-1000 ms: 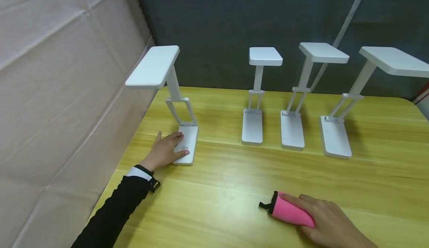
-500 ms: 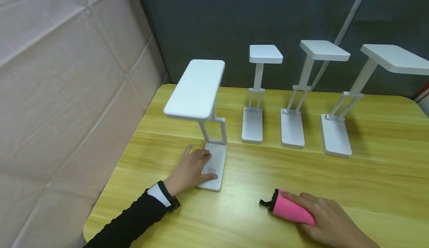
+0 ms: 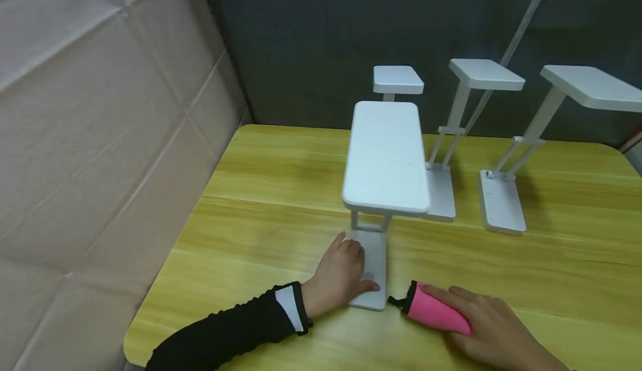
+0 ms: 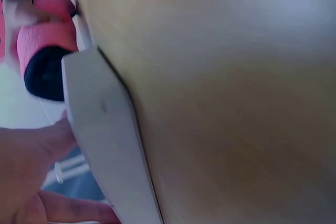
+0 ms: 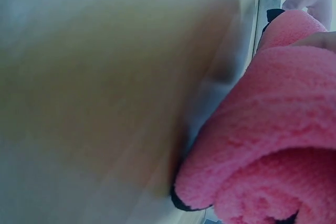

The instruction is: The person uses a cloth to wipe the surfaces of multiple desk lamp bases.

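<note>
A white desk lamp with a flat rectangular head (image 3: 386, 156) stands upright near the table's middle. My left hand (image 3: 340, 273) rests on its base (image 3: 375, 259), the thumb and fingers spread over the top. In the left wrist view the edge of that base (image 4: 107, 114) shows, with my thumb (image 4: 58, 136) and a finger at its top. My right hand (image 3: 484, 326) grips a fuzzy pink cloth (image 3: 433, 310) with black trim and a small black loop, low over the table. The right wrist view shows the cloth (image 5: 283, 103) rolled or folded; most of that hand is hidden there.
Behind stand three more white lamps: one (image 3: 397, 79) mostly hidden by the near lamp's head, another (image 3: 441, 190) partly covered, a third (image 3: 503, 201) to the right. A pale quilted panel (image 3: 100, 165) borders the wooden table (image 3: 281, 209) at left. Dark cloth (image 3: 301, 42) hangs behind.
My left hand has slid the lamp from the table's left side rightward and toward me, near the pink cloth. My right hand has barely moved and keeps hold of the cloth.
</note>
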{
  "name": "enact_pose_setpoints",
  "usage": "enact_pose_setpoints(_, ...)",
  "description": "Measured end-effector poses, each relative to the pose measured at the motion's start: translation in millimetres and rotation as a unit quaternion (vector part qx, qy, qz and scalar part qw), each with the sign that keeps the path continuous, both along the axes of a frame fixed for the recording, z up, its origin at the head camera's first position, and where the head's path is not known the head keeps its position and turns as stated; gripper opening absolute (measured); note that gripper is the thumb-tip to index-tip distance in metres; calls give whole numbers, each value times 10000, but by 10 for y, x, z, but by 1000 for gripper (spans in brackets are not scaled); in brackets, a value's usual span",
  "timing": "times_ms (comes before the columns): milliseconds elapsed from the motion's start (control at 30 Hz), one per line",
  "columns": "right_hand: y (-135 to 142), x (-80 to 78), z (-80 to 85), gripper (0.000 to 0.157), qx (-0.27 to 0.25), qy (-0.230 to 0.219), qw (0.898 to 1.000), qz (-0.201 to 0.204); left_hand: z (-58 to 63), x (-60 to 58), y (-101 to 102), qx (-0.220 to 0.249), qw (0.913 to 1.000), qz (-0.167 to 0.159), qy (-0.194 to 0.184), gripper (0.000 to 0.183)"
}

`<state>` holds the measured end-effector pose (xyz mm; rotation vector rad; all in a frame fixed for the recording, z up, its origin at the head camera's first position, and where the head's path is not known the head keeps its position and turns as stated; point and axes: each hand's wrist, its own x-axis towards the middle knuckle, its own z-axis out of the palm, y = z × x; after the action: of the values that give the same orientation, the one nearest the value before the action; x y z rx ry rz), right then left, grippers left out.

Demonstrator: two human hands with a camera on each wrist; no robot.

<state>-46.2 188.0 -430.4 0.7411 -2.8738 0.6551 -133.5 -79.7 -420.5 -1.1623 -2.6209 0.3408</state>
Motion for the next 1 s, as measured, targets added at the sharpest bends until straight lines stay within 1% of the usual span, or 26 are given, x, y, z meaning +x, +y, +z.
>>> enact_pose_setpoints(100,18,2,6,74,20,-127,9999,-46,-8,22,129,-245,9995,13,213,78)
enact_pose_setpoints(133,22,-1,18,73,85,-200,9998,-51,-9,21,148,-255,9994,5,225,78)
enact_pose_setpoints(167,28,-7,33,73,123,-227,9997,-41,-3,8,151,-179,9998,-13,116,77)
enact_pose_setpoints(233,28,-47,79,74,185,-164,9997,73,30,-43,97,167,9994,-74,-311,73)
enact_pose_setpoints(267,29,-80,112,75,214,-75,9996,140,55,-82,53,381,9976,-96,-569,73)
enact_pose_setpoints(333,29,-171,205,78,256,76,9992,300,110,-177,-55,723,9909,-158,-1122,74)
enact_pose_setpoints(367,25,-230,248,79,231,222,9988,366,134,-226,-111,847,9869,-200,-1356,77)
enact_pose_setpoints(433,-3,-369,329,81,261,339,9981,434,157,-304,-206,871,9825,-310,-1617,87)
enact_pose_setpoints(500,-47,-515,388,81,356,261,9977,506,145,-349,-275,740,9798,-435,-1806,96)
enact_pose_setpoints(567,-113,-666,409,79,492,140,9969,602,114,-363,-312,630,9757,-548,-2026,101)
enact_pose_setpoints(667,-218,-862,375,71,649,156,9948,774,59,-353,-329,456,9723,-556,-2222,106)
enact_pose_setpoints(767,-306,-995,282,69,709,402,9935,792,25,-326,-321,238,9729,-491,-2247,108)
enact_pose_setpoints(867,-352,-1032,168,74,702,527,9937,702,19,-301,-308,10,9738,-485,-2222,109)
enact_pose_setpoints(933,-359,-1015,97,77,619,495,9948,643,22,-292,-299,-75,9736,-493,-2228,108)
enact_pose_setpoints(1000,-357,-980,38,76,483,458,9957,646,15,-291,-293,-131,9740,-471,-2211,108)
